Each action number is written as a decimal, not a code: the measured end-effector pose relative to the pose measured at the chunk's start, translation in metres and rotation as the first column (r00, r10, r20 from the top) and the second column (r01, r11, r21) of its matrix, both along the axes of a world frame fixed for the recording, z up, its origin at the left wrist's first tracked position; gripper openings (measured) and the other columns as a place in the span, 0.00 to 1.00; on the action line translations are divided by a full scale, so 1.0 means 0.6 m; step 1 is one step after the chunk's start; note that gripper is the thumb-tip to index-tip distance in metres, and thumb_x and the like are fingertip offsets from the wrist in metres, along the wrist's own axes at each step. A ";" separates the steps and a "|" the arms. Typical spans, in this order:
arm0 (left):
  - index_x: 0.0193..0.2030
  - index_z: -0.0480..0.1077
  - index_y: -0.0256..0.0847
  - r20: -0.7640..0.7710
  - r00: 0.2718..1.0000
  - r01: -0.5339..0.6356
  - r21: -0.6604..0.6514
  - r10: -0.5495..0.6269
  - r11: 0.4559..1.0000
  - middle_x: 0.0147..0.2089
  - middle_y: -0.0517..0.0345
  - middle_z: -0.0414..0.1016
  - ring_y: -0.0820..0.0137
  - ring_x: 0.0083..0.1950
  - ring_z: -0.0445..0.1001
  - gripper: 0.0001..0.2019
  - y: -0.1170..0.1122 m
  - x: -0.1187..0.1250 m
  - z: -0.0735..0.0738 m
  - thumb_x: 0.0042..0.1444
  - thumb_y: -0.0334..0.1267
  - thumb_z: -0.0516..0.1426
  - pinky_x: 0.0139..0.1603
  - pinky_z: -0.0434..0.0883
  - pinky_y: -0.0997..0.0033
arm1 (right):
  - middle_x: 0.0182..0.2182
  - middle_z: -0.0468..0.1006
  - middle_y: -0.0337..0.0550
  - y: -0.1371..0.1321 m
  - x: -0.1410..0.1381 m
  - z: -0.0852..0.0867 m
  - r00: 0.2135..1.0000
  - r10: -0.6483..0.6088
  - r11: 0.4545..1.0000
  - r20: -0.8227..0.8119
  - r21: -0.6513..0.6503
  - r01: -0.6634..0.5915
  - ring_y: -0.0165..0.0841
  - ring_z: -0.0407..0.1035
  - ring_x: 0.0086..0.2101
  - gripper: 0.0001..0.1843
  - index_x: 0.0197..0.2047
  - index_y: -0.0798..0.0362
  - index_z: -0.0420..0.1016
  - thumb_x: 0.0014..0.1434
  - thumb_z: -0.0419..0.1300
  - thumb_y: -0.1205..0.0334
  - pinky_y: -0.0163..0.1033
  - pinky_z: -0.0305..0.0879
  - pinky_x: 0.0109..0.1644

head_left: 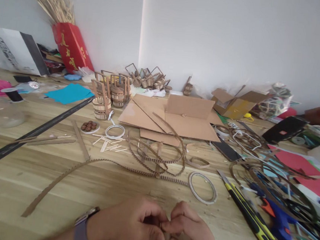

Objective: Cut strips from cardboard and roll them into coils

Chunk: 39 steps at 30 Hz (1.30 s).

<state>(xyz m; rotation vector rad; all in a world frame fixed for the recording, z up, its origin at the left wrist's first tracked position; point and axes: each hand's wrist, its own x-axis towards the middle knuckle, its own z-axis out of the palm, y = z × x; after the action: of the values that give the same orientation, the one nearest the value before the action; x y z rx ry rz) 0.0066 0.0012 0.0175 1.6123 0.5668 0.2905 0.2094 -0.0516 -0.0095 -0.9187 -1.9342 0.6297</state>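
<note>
My left hand [137, 222], with a watch [87, 216] at its wrist, meets my right hand [192, 229] at the bottom middle of the head view. Both are closed, fingertips pinched together around something small and brownish that the fingers mostly hide. Just beyond them, a long corrugated cardboard strip [111, 162] curls across the wood table into loose loops. A roll of white tape [203, 188] lies ahead of my right hand. Short pale sticks [106, 145] are scattered farther off, beside another tape roll [115, 131].
A yellow-black utility knife [249, 213] and blue glue gun [276, 219] lie at right among tangled strips. Flat cardboard [146, 115] sits mid-table, with small woven buckets [101, 107] to its left. A dish of brown beads [90, 127] and a long black bar [35, 133] are at left.
</note>
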 end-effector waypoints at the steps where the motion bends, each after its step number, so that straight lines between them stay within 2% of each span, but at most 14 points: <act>1: 0.35 0.74 0.36 0.003 1.000 -0.001 0.006 0.001 1.000 0.25 0.64 0.60 0.75 0.27 0.57 0.28 0.000 0.001 0.001 0.52 0.64 0.58 0.25 0.53 0.77 | 0.28 0.71 0.37 0.000 0.000 -0.001 1.000 0.000 1.000 -0.011 -0.013 -0.001 0.28 0.70 0.28 0.05 0.36 0.47 0.78 0.54 0.68 0.64 0.29 0.68 0.30; 5: 0.32 0.71 0.36 0.017 0.999 -0.039 0.043 0.038 0.998 0.26 0.64 0.61 0.75 0.28 0.57 0.31 -0.001 0.003 0.004 0.50 0.68 0.56 0.26 0.54 0.77 | 0.28 0.70 0.37 0.003 0.001 0.001 0.999 0.013 1.000 -0.039 -0.028 -0.014 0.28 0.70 0.28 0.05 0.36 0.47 0.77 0.55 0.68 0.61 0.30 0.68 0.30; 8: 0.31 0.68 0.36 0.025 0.998 -0.059 0.089 0.056 0.994 0.26 0.65 0.59 0.75 0.28 0.57 0.31 -0.002 0.003 0.002 0.52 0.69 0.54 0.25 0.53 0.77 | 0.28 0.70 0.37 0.003 0.000 0.003 1.000 0.000 1.000 -0.011 -0.005 0.000 0.28 0.70 0.29 0.07 0.37 0.47 0.76 0.55 0.67 0.65 0.30 0.69 0.31; 12: 0.30 0.67 0.36 0.007 0.996 -0.086 0.145 0.086 0.986 0.25 0.65 0.59 0.75 0.28 0.56 0.27 -0.004 0.004 -0.005 0.55 0.63 0.55 0.25 0.52 0.77 | 0.31 0.72 0.40 0.000 0.000 0.005 0.989 -0.047 0.998 0.139 0.045 0.041 0.30 0.71 0.32 0.11 0.40 0.48 0.75 0.55 0.63 0.71 0.32 0.69 0.34; 16: 0.31 0.68 0.36 -0.101 0.984 -0.133 0.133 0.147 0.982 0.25 0.66 0.60 0.75 0.28 0.57 0.20 -0.004 0.007 -0.008 0.54 0.55 0.60 0.26 0.53 0.77 | 0.30 0.74 0.41 0.000 -0.001 0.010 0.959 -0.085 0.984 0.272 0.175 0.038 0.31 0.71 0.31 0.07 0.42 0.48 0.75 0.60 0.61 0.67 0.33 0.69 0.33; 19: 0.31 0.69 0.36 -0.126 0.980 -0.143 0.087 0.153 0.986 0.26 0.66 0.61 0.75 0.28 0.57 0.20 -0.002 0.007 -0.007 0.52 0.55 0.62 0.26 0.53 0.77 | 0.28 0.74 0.41 -0.001 -0.002 0.010 0.946 -0.095 0.982 0.311 0.184 0.038 0.31 0.71 0.30 0.04 0.39 0.48 0.76 0.61 0.60 0.65 0.32 0.69 0.32; 23: 0.33 0.71 0.36 -0.059 0.994 -0.089 -0.002 0.089 0.996 0.26 0.65 0.60 0.75 0.28 0.56 0.26 0.000 0.005 -0.008 0.49 0.62 0.61 0.26 0.54 0.76 | 0.27 0.71 0.40 -0.003 0.000 0.000 0.956 -0.092 0.994 0.279 0.085 0.071 0.30 0.71 0.30 0.03 0.36 0.47 0.79 0.61 0.62 0.61 0.32 0.68 0.31; 28: 0.34 0.72 0.36 -0.015 1.000 -0.024 -0.068 0.023 0.997 0.25 0.65 0.58 0.75 0.28 0.55 0.31 0.001 0.002 -0.008 0.46 0.68 0.59 0.26 0.53 0.76 | 0.27 0.71 0.39 -0.002 0.006 -0.014 0.982 -0.044 0.999 0.186 -0.004 0.045 0.29 0.70 0.30 0.03 0.36 0.46 0.80 0.58 0.65 0.59 0.30 0.67 0.28; 31: 0.35 0.72 0.36 -0.045 0.999 -0.001 -0.033 0.000 0.999 0.25 0.64 0.58 0.75 0.27 0.55 0.31 0.001 0.002 -0.004 0.48 0.68 0.58 0.25 0.52 0.76 | 0.28 0.70 0.38 -0.001 0.007 -0.019 0.990 -0.014 0.999 0.139 -0.046 0.020 0.28 0.69 0.28 0.04 0.37 0.46 0.81 0.58 0.66 0.58 0.30 0.67 0.29; 34: 0.32 0.71 0.36 -0.039 0.999 0.010 0.059 -0.008 0.998 0.25 0.64 0.59 0.75 0.28 0.56 0.30 0.001 0.002 0.001 0.51 0.68 0.55 0.25 0.52 0.76 | 0.28 0.69 0.38 0.000 0.004 -0.020 0.996 0.007 0.998 0.089 -0.066 -0.002 0.27 0.69 0.27 0.04 0.37 0.47 0.80 0.58 0.66 0.58 0.29 0.67 0.28; 37: 0.30 0.68 0.37 -0.028 0.999 -0.021 0.151 0.026 0.988 0.25 0.64 0.59 0.74 0.28 0.57 0.29 0.001 0.002 0.002 0.54 0.67 0.54 0.26 0.53 0.76 | 0.29 0.69 0.38 0.000 0.001 -0.016 0.998 -0.008 0.999 0.070 -0.034 0.011 0.27 0.71 0.28 0.03 0.37 0.48 0.79 0.57 0.66 0.61 0.29 0.68 0.30; 39: 0.29 0.67 0.37 -0.026 0.998 -0.046 0.186 0.052 0.981 0.26 0.64 0.59 0.74 0.28 0.57 0.28 0.000 0.003 0.000 0.55 0.65 0.54 0.26 0.53 0.76 | 0.30 0.70 0.39 -0.001 0.000 -0.012 0.993 -0.015 1.000 0.117 -0.005 0.016 0.28 0.71 0.30 0.04 0.39 0.47 0.78 0.58 0.64 0.64 0.30 0.69 0.31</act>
<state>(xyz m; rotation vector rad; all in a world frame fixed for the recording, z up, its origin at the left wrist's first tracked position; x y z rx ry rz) 0.0082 0.0013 0.0174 1.7871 0.6183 0.3639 0.2093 -0.0520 -0.0165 -0.9926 -2.0278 0.5845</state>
